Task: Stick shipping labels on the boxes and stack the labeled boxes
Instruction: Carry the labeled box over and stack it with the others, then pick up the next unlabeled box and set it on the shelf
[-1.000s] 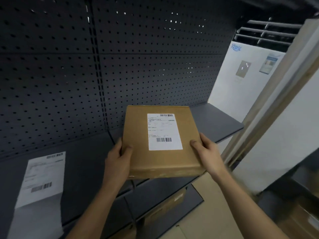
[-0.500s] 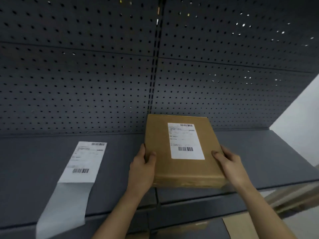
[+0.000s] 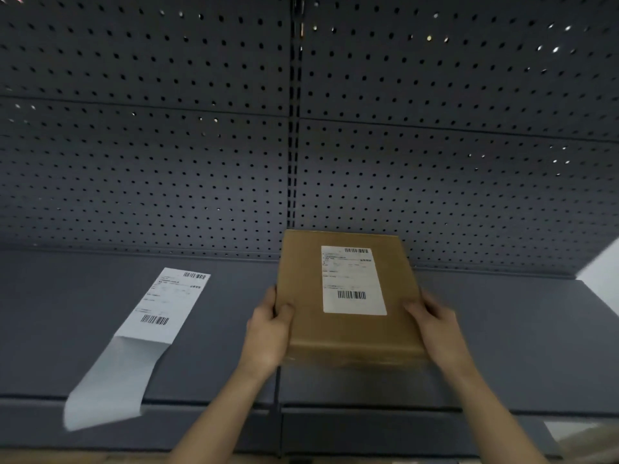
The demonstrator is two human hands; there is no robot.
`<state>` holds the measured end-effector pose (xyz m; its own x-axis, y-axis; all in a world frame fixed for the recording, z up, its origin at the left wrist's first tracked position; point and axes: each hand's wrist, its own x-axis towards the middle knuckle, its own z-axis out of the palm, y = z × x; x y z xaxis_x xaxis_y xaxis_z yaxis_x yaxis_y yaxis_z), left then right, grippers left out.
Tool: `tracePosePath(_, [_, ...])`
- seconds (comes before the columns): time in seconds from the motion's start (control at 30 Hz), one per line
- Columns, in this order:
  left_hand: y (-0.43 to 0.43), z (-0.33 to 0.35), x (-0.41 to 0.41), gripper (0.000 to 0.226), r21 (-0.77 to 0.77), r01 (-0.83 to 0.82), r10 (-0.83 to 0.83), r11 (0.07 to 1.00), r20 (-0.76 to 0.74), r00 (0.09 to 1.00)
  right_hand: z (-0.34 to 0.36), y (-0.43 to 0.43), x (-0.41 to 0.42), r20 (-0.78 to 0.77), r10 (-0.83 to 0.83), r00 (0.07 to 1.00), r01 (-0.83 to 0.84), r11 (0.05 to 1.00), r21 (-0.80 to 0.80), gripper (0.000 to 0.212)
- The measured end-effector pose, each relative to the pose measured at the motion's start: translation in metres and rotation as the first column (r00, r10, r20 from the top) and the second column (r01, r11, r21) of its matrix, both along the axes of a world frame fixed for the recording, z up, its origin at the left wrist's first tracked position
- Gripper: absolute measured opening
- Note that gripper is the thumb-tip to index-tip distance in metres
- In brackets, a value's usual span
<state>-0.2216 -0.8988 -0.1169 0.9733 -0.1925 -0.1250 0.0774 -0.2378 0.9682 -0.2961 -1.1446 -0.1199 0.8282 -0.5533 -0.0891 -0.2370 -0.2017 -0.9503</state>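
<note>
A flat brown cardboard box [image 3: 301, 289] with a white shipping label [image 3: 351, 279] stuck on its top lies on or just above the dark grey shelf [image 3: 519, 329], its far edge near the pegboard. My left hand [image 3: 268, 333] grips the box's near left edge, thumb on top. My right hand [image 3: 435, 326] holds the near right edge the same way. To the left, a strip of loose shipping labels [image 3: 157, 306] lies on the shelf, and its blank tail hangs over the front edge.
A dark perforated pegboard wall [image 3: 201, 145] rises behind the shelf, with a vertical slotted post [image 3: 294, 162] in the middle. The shelf's front lip [image 3: 368, 410] runs across the bottom. A pale wall [image 3: 603, 262] shows at the far right.
The view swung left along the shelf and the box moved with both hands farther in over the shelf, toward the pegboard. The label strip now sits nearer the middle of the view.
</note>
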Motion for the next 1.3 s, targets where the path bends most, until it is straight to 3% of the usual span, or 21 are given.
tracePosePath(0.2, [-0.005,0.002,0.001,0.025,0.119,-0.009,0.009,0.993,-0.002,1.0,-0.006,-0.01,0.004,-0.022,0.057,0.998,-0.057,0.998,-0.024,0.026])
tracePosePath(0.3, [-0.004,0.007,0.004,0.03,0.239,0.025,-0.024,0.971,-0.007,1.0,-0.007,-0.013,0.005,-0.075,0.072,0.995,-0.078,0.995,-0.069,0.042])
tracePosePath(0.47, [-0.005,0.015,0.004,0.029,0.395,-0.013,0.009,0.919,0.013,1.0,0.003,-0.013,0.003,-0.116,0.123,0.986,-0.139,0.981,-0.139,0.04])
tracePosePath(0.57, [-0.004,0.023,-0.008,0.036,0.51,-0.069,0.006,0.857,0.123,0.992,0.012,-0.008,0.001,-0.08,0.133,0.988,-0.151,0.941,-0.304,0.048])
tracePosePath(0.67, [0.005,0.032,-0.022,0.04,0.617,-0.178,0.021,0.766,0.253,0.967,0.019,0.001,0.003,-0.013,0.134,0.991,-0.122,0.847,-0.518,0.046])
tracePosePath(0.73, [0.018,0.033,-0.029,0.038,0.653,-0.233,0.019,0.72,0.318,0.948,0.024,0.016,0.007,0.036,0.182,0.983,-0.13,0.812,-0.569,0.041])
tracePosePath(0.93, [0.093,0.031,-0.052,0.022,0.704,-0.345,0.036,0.62,0.414,0.91,0.033,0.106,0.021,0.11,0.435,0.894,-0.295,0.753,-0.588,0.032])
tracePosePath(1.3, [0.345,0.027,-0.108,0.03,0.687,-0.563,0.293,0.459,0.482,0.826,0.044,0.369,0.047,0.041,0.77,0.636,-0.536,0.479,-0.695,0.029])
